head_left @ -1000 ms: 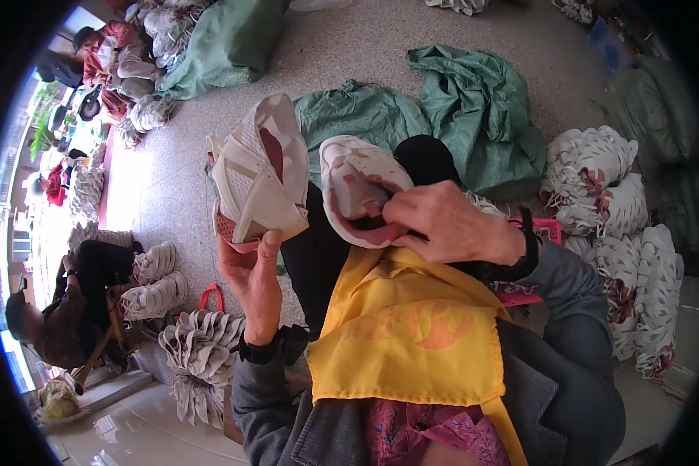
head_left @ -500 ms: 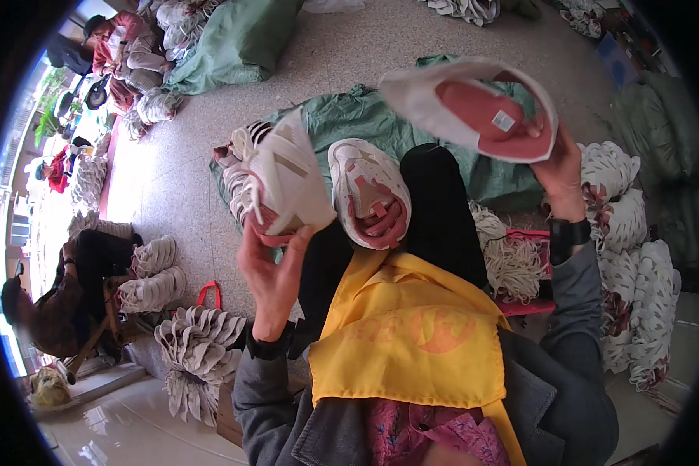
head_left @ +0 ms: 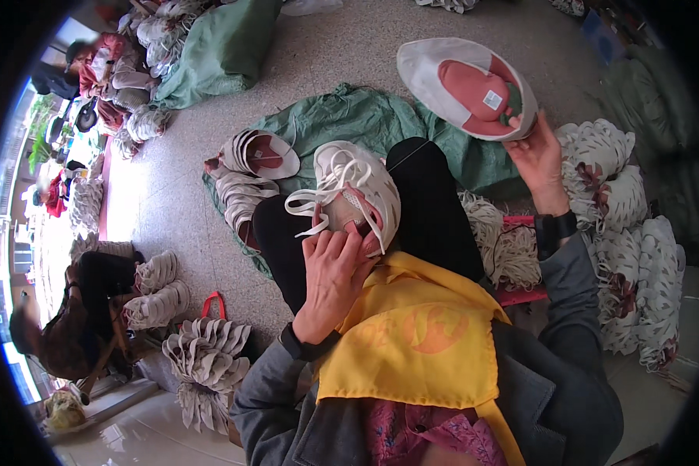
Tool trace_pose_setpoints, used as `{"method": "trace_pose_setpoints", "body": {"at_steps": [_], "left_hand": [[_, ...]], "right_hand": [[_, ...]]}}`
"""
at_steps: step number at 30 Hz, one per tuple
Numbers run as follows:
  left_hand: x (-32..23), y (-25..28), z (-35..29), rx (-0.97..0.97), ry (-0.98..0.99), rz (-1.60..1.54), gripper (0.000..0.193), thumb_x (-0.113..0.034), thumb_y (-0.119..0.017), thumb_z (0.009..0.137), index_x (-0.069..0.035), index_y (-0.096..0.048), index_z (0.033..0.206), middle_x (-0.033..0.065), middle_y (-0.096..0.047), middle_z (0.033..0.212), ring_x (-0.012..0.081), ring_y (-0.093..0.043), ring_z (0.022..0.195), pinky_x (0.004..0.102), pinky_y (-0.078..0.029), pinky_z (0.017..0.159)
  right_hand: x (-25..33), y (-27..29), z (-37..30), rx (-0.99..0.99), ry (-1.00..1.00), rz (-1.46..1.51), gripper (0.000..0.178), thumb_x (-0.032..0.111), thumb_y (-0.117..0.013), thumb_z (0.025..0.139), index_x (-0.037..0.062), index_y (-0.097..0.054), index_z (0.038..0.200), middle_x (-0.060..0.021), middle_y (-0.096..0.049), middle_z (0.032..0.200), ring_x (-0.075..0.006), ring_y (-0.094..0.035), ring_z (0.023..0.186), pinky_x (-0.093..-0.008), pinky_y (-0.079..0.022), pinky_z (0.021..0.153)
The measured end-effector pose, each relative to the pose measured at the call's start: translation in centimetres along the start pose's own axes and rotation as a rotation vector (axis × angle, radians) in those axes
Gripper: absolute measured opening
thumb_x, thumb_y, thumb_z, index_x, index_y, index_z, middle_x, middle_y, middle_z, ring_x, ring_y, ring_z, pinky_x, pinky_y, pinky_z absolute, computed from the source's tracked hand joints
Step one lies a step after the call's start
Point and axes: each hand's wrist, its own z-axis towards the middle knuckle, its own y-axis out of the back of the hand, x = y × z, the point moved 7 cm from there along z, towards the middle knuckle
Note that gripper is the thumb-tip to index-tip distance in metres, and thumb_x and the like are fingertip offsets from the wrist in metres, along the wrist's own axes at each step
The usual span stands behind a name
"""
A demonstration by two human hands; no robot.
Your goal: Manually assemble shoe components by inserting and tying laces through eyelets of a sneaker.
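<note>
A white lace-up shoe upper (head_left: 348, 165) with pink lining and loose white laces lies over my lap. My left hand (head_left: 332, 272) is closed at its opening, fingertips curled inside the pink-edged collar. Whether another upper lies beneath it is hidden. Raised at the upper right, my right hand (head_left: 537, 159) pinches the heel of a second white shoe upper (head_left: 417, 68), its pink inside and small white label turned toward me. Beyond my left knee lies a row of nested white uppers (head_left: 245, 186) on green sacking (head_left: 342, 113).
Bundles of white uppers (head_left: 637, 287) stand at my right beside a heap of white laces (head_left: 512, 252). More stacked uppers (head_left: 206, 353) are at lower left. A seated person (head_left: 78, 326) is at far left, others farther back. A full green sack (head_left: 225, 54) stands on the speckled floor.
My left hand has moved right and down, bringing the laced upper onto my lap where an unlaced-looking one lay. My right hand has shifted slightly left with its upper, which has tilted.
</note>
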Motion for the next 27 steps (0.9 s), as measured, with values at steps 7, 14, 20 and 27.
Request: {"method": "trace_pose_setpoints", "body": {"at_steps": [7, 14, 20, 27], "left_hand": [[-0.4, -1.8, 0.0, 0.059, -0.040, 0.087, 0.037, -0.013, -0.072, 0.082, -0.006, -0.054, 0.114, 0.0158, -0.052, 0.113, 0.0353, -0.051, 0.107, 0.0480, -0.038, 0.092], [-1.1, -1.7, 1.8, 0.112, -0.050, -0.009, 0.036, -0.007, -0.070, 0.079, -0.005, -0.054, 0.111, 0.0164, -0.052, 0.115, 0.0361, -0.052, 0.108, 0.0484, -0.035, 0.094], [-1.2, -2.3, 4.3, 0.216, -0.142, 0.061, 0.043, -0.012, -0.075, 0.076, -0.006, -0.057, 0.114, 0.0140, -0.053, 0.116, 0.0331, -0.053, 0.112, 0.0481, -0.036, 0.095], [-0.4, -0.4, 2.5, -0.039, -0.078, -0.050, 0.063, -0.020, -0.079, 0.075, -0.005, -0.058, 0.132, 0.0171, -0.054, 0.136, 0.0398, -0.047, 0.124, 0.0505, -0.037, 0.102]], "right_hand": [[-3.7, -4.1, -2.1, 0.010, -0.004, -0.194, 0.043, 0.038, -0.061, 0.104, 0.0092, -0.058, 0.136, -0.0043, -0.064, 0.124, -0.0135, -0.060, 0.107, -0.0331, -0.047, 0.093], [-5.1, -7.3, -4.0, 0.161, 0.058, -0.480, 0.046, 0.038, -0.062, 0.103, 0.0050, -0.059, 0.135, 0.0013, -0.062, 0.114, -0.0091, -0.057, 0.106, -0.0271, -0.046, 0.091], [-6.3, -9.4, -7.5, 0.300, 0.186, -0.811, 0.025, 0.022, -0.072, 0.097, 0.0038, -0.065, 0.113, 0.0022, -0.065, 0.101, -0.0062, -0.058, 0.089, -0.0238, -0.047, 0.077], [-8.2, -15.0, -13.4, 0.601, 0.359, -1.250, 0.030, 0.015, -0.083, 0.082, 0.0022, -0.064, 0.102, -0.0086, -0.065, 0.100, -0.0184, -0.065, 0.086, -0.0316, -0.051, 0.075]]}}
